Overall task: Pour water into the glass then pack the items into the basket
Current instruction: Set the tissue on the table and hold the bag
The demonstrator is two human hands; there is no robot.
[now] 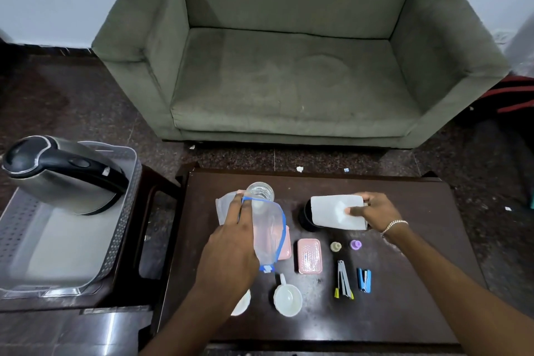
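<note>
A clear glass (260, 190) with water in it stands at the far left of the dark table (404, 312). My left hand (231, 243) grips a clear plastic pouch with blue edging (268, 233) just in front of the glass. My right hand (375, 211) holds a white flat piece (332, 211) over a black round container (306, 218). The grey perforated basket (130, 191) sits on a stool at the left, with a steel kettle (63, 176) lying tilted inside it.
On the table lie a pink soap box (309, 256), a pink item (286, 243) under the pouch, a white scoop (287, 299), a nail clipper (343, 279), a blue stapler (364, 280), two small caps (335, 246) (355, 244). A green armchair (289, 66) stands beyond.
</note>
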